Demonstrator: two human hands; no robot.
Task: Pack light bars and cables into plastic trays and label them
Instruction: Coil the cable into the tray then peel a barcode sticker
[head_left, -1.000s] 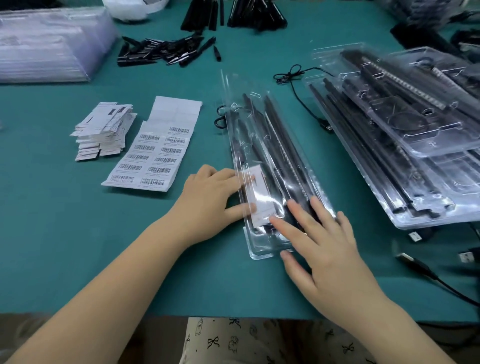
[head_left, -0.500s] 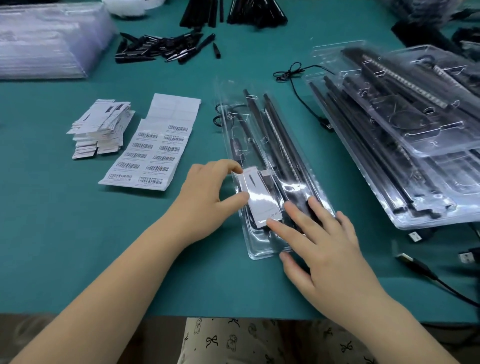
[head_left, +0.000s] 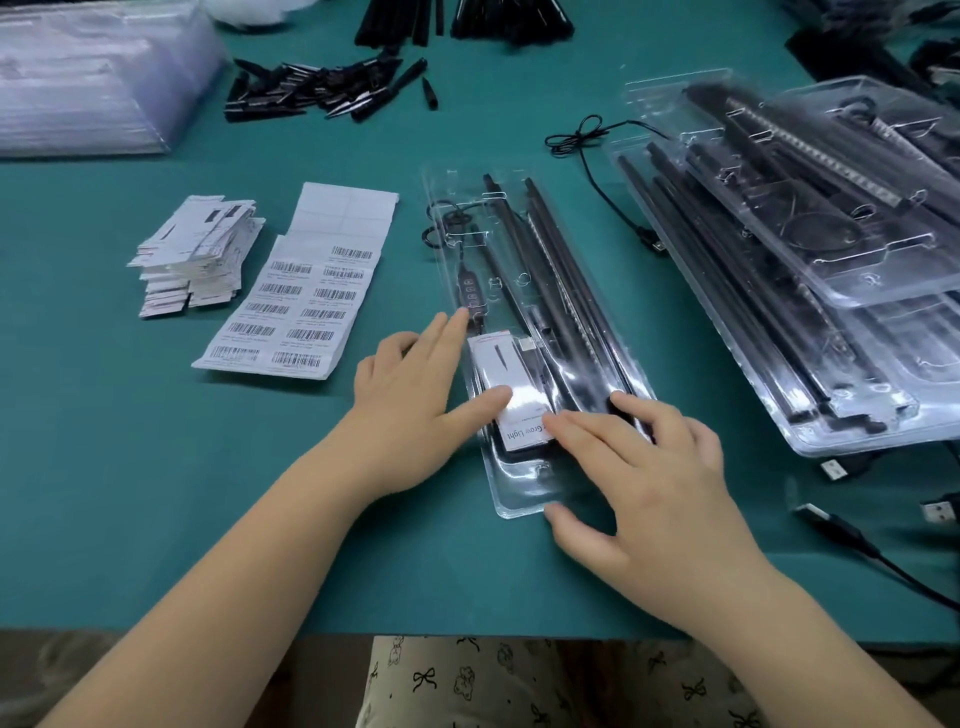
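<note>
A long clear plastic tray (head_left: 524, 506) lies in the middle of the green table, holding black light bars (head_left: 558, 244), a coiled cable with a controller (head_left: 467, 288) and a white "Grow Light" card (head_left: 506, 371). My left hand (head_left: 410, 395) lies flat at the tray's left side, fingers straight, thumb pressing the card's lower left. My right hand (head_left: 660, 483) presses down with spread fingers on the tray's near right end, its index fingertip at the card's bottom edge.
A sheet of barcode labels (head_left: 296, 306) and a stack of white cards (head_left: 200, 254) lie to the left. Filled trays (head_left: 810, 291) are stacked at the right. Loose cables (head_left: 597, 171), black spikes (head_left: 322, 91) and empty trays (head_left: 83, 78) lie farther back. USB plugs (head_left: 836, 467) lie near the right edge.
My left hand was pinching the card's upper end; now it lies flat, with the card down in the tray. The right hand has stayed on the tray's near end.
</note>
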